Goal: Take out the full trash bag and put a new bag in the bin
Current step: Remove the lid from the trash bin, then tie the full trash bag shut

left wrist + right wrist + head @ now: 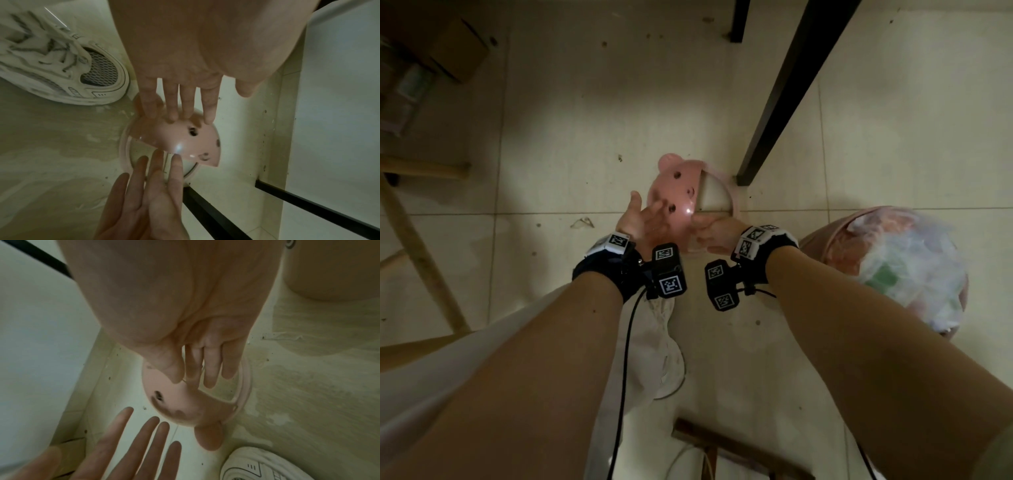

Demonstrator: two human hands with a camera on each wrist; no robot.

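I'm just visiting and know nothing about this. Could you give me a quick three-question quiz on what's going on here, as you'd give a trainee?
1. True or false: the full trash bag is already out of the pink bin.
2. Which of the hands pinches the edge of the pink animal-face lid? A) the left hand B) the right hand C) neither
3. Fill in: just beyond the lid, a black table ___ stands on the tiled floor.

Key
1. False: the bag still sits in the bin.
2. B: the left hand is flat, with its fingertips at the lid's dome.
3. leg
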